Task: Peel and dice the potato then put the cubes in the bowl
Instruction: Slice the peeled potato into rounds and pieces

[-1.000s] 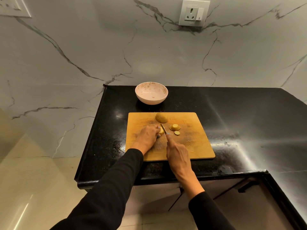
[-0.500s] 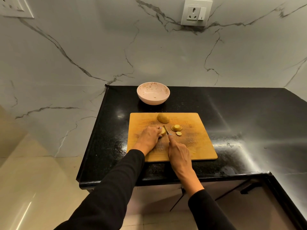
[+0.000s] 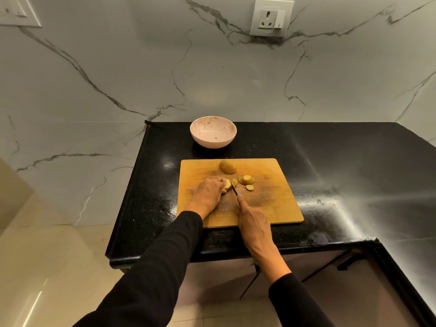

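Board [image 3: 271,204]: wooden, on the black counter [image 3: 330,166], its near edge close to the counter's front edge.
Left hand [image 3: 208,194]: palm down on the board's left half, fingers curled over a potato piece [image 3: 227,185], pinning it to the board; the piece shows only at the fingertips, on the hand's right side.
Right hand [image 3: 256,226]: over the board's near edge, closed around the knife handle, which the hand hides; the index finger lies stretched along the top of the knife.
Knife [image 3: 234,189]: short dark blade pointing away from the person, its edge down against the right side of the held piece, just beside the left fingertips.
Cut slice [image 3: 234,181]: leans just right of the blade, apart from the held piece.
Slices [image 3: 246,179]: a small stack of rounds right of the knife near the board's middle, with one small round [image 3: 249,187] just in front of it.
Potato half [image 3: 227,166]: unpeeled, dome up, near the board's far edge, well clear of both hands.
Bowl [image 3: 213,132]: pale pink, beyond the board's far left corner by the counter's back edge, with no cubes in it.
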